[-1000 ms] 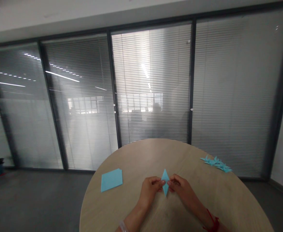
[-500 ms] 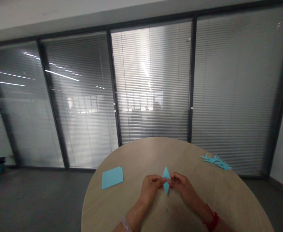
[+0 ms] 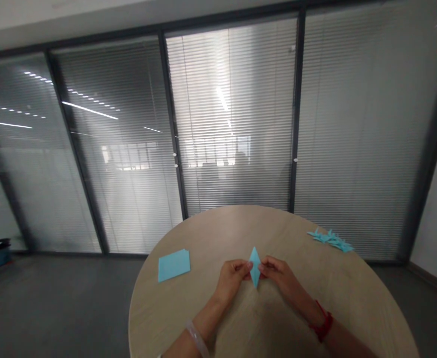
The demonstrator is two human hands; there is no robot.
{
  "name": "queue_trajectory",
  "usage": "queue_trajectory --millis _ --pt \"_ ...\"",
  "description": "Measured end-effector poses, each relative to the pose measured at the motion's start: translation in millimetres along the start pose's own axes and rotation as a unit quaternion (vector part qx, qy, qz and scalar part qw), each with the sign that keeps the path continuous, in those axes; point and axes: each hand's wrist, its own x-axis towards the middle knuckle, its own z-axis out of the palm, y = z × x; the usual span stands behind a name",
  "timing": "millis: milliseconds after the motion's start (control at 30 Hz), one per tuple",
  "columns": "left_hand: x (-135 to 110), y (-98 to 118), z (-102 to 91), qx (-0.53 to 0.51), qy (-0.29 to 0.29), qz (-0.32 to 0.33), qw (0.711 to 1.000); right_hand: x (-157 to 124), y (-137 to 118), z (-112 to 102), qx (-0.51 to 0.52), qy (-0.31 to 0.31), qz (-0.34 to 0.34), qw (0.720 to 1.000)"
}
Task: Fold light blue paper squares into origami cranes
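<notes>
A small light-blue folded paper (image 3: 254,263), diamond shaped with a point up and a point down, is held upright just above the round wooden table (image 3: 240,228). My left hand (image 3: 233,278) pinches its left side with thumb and fingers closed. From the other side my right hand (image 3: 278,276) pinches it the same way. A clear band sits on my left wrist and a red cord on my right wrist.
A stack of flat light-blue square sheets (image 3: 173,265) lies on the table to the left. Several folded light-blue paper figures (image 3: 330,239) lie near the table's far right edge. Behind the table stands a glass wall with blinds (image 3: 233,124); grey floor surrounds it.
Both hands and the folded paper keep the same hold. The view has tilted, so the table and hands sit slightly higher in the picture.
</notes>
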Motion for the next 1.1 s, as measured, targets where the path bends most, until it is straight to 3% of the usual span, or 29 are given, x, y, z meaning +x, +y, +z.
queue_trajectory --millis 200,433,700,867,1100 --pt "3.4 -5.5 -1.2 0.036 -0.003 0.018 0.999 1.1 0.2 -4.6 -0.041 0.022 0.000 0.999" --pt "6.1 0.8 3.9 0.022 -0.005 -0.004 1.000 6.6 3.0 -13.3 -0.041 0.052 0.013 0.998" --pt "6.7 0.1 6.2 0.067 0.012 -0.019 0.997 5.2 8.4 -14.3 -0.055 0.010 0.014 0.998" --pt "5.3 3.3 4.4 0.136 0.050 0.001 0.989 6.4 15.9 -15.7 -0.079 0.007 0.000 0.997" --pt "3.9 4.3 5.0 0.148 0.049 0.013 0.988 6.5 15.9 -16.2 -0.099 0.004 -0.010 0.995"
